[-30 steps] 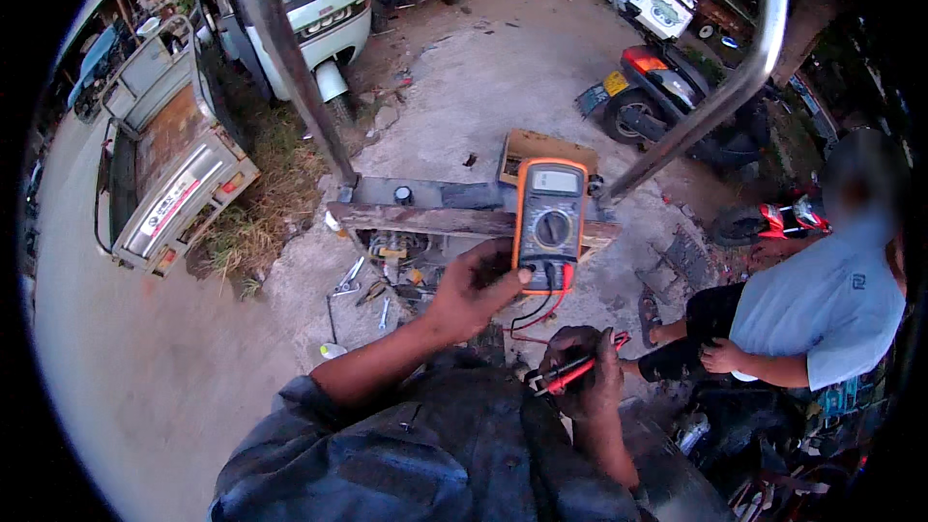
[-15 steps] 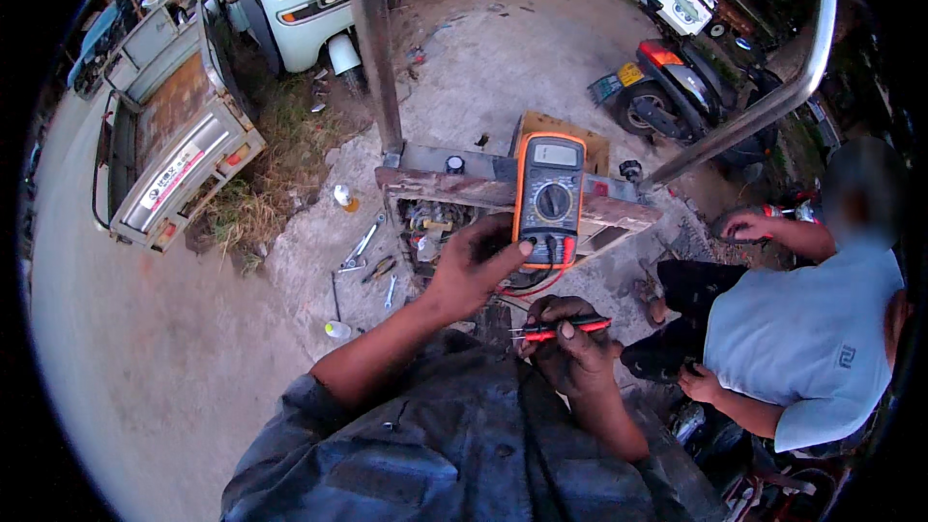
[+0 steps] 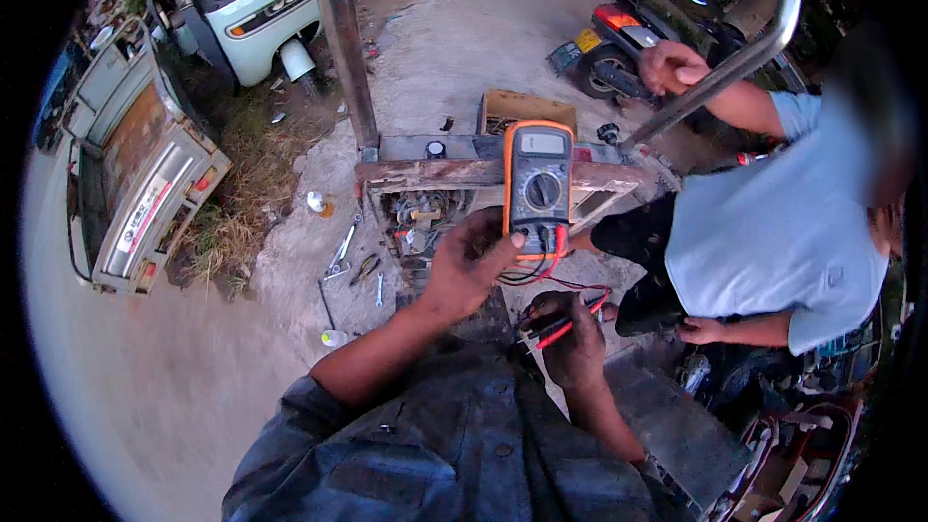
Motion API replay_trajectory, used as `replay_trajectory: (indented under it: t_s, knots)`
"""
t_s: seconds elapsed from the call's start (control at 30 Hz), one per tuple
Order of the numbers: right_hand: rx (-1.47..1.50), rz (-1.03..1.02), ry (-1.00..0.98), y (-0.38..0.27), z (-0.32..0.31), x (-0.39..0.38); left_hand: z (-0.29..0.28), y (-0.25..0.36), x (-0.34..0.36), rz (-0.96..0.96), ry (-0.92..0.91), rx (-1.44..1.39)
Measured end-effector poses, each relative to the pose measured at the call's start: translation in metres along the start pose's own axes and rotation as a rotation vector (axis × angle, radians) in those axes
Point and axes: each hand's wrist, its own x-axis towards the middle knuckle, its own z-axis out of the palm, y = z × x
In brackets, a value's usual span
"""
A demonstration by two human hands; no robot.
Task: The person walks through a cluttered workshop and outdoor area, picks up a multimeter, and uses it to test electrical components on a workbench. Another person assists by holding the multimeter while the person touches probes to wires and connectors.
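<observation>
Ground: 1 stretch of bare concrete (image 3: 295,280), with dry grass (image 3: 251,188) along its left side.
Vehicles: among those parked, 1 open cargo bed (image 3: 140,155) at far left, 1 pale cab (image 3: 271,14) at upper left, 1 scooter (image 3: 619,48) ahead to the right.
Frame: 1 in front of me, with 2 posts (image 3: 343,48) at its left and right ends, 1 crossbar (image 3: 435,172) between, and metal parts (image 3: 420,216) below the crossbar's left half.
Person beside me: 1, at my right, in a pale shirt (image 3: 773,251); one hand (image 3: 670,68) is raised by the right post, the other (image 3: 701,331) low.
Box: 1, cardboard (image 3: 541,106), at the crossbar's far edge, behind the meter (image 3: 538,169).
My hands: 2. My left hand (image 3: 469,266) grips the meter's lower left corner, thumb in front; my right hand (image 3: 575,338) is closed narrowly round 2 probes (image 3: 555,333), one red, one black and mostly hidden.
Meter: 1, orange-edged, held upright above the crossbar, with 1 screen, 1 dial, and 2 leads (image 3: 559,242) plugged in along its lower edge.
Hand tools: on the concrete left of the frame, 1 pair of pliers (image 3: 364,269) and 1 small spanner (image 3: 379,290) among them.
Bottles: 2, one (image 3: 317,201) near the frame's left corner, one (image 3: 333,338) nearer me.
Round cap: 1, black-rimmed (image 3: 436,150), near the crossbar's left end.
</observation>
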Motion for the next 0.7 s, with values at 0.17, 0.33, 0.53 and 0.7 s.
replay_trajectory:
  t_s: [0.17,0.33,0.53,0.7]
  knots:
    - [-0.091,-0.199,0.082,-0.023,0.029,0.000,-0.005,0.007,0.009,0.059,-0.028,-0.017]
    - [-0.217,-0.216,0.134,-0.028,0.028,0.005,-0.003,0.008,0.011,0.079,0.001,-0.014]
    - [-0.045,-0.073,0.017,-0.034,0.048,-0.001,-0.008,0.007,0.008,0.088,0.012,0.084]
    - [0.118,-0.111,-0.055,-0.025,0.055,0.007,-0.011,0.009,0.004,0.037,0.022,-0.035]
